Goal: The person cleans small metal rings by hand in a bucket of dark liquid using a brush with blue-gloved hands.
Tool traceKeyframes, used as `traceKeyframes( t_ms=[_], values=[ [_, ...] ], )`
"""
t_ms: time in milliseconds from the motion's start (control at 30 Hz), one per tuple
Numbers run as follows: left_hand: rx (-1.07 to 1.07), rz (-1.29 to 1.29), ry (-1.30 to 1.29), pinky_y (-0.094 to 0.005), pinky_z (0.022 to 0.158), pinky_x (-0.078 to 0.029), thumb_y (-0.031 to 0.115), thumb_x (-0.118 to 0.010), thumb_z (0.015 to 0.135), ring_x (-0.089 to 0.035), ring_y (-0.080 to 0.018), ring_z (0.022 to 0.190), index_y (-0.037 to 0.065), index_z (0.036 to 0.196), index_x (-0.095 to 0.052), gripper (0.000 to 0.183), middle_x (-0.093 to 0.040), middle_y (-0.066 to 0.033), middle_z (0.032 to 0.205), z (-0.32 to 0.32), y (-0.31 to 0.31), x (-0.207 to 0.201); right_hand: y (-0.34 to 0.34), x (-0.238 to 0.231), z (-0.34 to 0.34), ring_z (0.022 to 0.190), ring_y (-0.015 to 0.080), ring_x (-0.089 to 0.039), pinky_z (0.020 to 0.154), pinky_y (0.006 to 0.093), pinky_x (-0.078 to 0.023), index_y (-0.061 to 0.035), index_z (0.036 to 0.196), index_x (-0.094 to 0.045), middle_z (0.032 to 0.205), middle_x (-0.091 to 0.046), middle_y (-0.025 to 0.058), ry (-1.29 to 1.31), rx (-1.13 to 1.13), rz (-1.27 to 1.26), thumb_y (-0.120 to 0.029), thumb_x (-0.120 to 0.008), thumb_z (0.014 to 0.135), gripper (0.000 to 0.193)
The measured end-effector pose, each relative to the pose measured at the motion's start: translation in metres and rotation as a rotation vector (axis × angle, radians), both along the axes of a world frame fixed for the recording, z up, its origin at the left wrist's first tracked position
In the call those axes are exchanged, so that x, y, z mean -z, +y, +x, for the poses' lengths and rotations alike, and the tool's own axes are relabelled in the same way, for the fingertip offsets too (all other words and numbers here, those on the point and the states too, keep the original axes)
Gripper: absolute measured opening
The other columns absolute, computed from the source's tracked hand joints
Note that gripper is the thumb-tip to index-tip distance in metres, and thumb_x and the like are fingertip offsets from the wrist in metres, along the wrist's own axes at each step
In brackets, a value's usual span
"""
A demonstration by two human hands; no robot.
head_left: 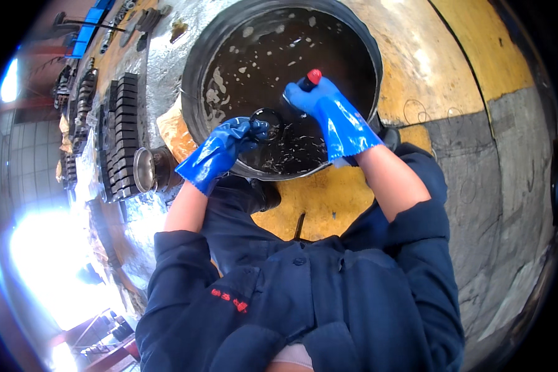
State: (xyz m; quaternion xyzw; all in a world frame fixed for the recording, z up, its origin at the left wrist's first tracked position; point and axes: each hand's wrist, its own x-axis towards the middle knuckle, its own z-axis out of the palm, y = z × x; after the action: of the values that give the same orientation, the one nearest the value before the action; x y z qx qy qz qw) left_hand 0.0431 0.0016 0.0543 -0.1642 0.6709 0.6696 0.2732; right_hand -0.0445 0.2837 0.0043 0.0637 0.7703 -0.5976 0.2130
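Both my hands wear long blue rubber gloves and are over a large round black tub [191, 80] of dark liquid with pale foam patches. My left hand [234, 139], at the tub's near left, is closed on a dark, wet, round ring-shaped part [268, 114] just at the liquid. Its exact kind is hard to make out. To the right, my right hand [321, 102] is wrapped round a red and black tool handle [314, 76]. The working end of that tool is hidden by the hand and the dark liquid. Ripples show between the hands.
Left of the tub lie a metal cylinder [145, 170] with an open end and a row of dark ribbed metal parts [125, 133]. More machine parts [85, 90] and a blue object [88, 31] stand farther left. Worn yellow floor [316, 208] and grey flooring [459, 167] surround the tub.
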Motion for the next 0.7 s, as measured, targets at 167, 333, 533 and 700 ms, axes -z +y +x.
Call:
traceKeyframes(
  t_ms=[167,333,533,700],
  values=[
    [-0.121,0.308,-0.070,-0.0408,0.090,-0.066,0.029,-0.076,0.105,-0.075,-0.0329,0.133,0.007,0.136,-0.075,0.038,-0.074,-0.0174,0.150,-0.015,-0.041,0.009,-0.018,-0.006,0.012,0.079,0.0193,-0.072,0.080,0.0390,-0.058,-0.0055,0.102,-0.083,0.088,-0.080,0.0105,0.022,-0.227,-0.219,-0.051,-0.078,0.101,0.046],
    [-0.134,0.409,-0.067,-0.0463,0.095,-0.068,0.034,-0.076,0.106,-0.074,-0.0313,0.134,0.008,0.144,-0.071,0.046,-0.074,-0.0162,0.150,-0.017,-0.037,0.025,-0.037,-0.003,0.014,0.078,0.0154,-0.069,0.080,0.0362,-0.056,-0.0070,0.108,-0.084,0.089,-0.080,0.0052,0.015,-0.236,-0.350,-0.051,-0.073,0.106,0.045],
    [-0.050,0.169,-0.015,-0.0401,0.094,-0.065,0.037,-0.074,0.110,-0.076,-0.0264,0.130,0.009,0.152,-0.065,0.051,-0.077,-0.0132,0.144,-0.017,-0.022,0.018,-0.041,0.003,0.010,0.083,0.0339,-0.076,0.083,0.0434,-0.059,-0.0080,0.098,-0.082,0.088,-0.079,0.0166,0.151,-0.334,0.131,-0.051,-0.071,0.102,0.045],
    [-0.092,-0.061,-0.024,-0.0341,0.092,-0.061,0.040,-0.073,0.112,-0.077,-0.0229,0.126,0.009,0.145,-0.068,0.046,-0.080,-0.0119,0.138,-0.021,-0.006,0.012,-0.033,0.004,0.006,0.095,0.0388,-0.078,0.088,0.0454,-0.060,-0.0081,0.104,-0.082,0.099,-0.082,0.0170,0.040,-0.236,0.200,-0.054,-0.068,0.102,0.048]
  ],
)
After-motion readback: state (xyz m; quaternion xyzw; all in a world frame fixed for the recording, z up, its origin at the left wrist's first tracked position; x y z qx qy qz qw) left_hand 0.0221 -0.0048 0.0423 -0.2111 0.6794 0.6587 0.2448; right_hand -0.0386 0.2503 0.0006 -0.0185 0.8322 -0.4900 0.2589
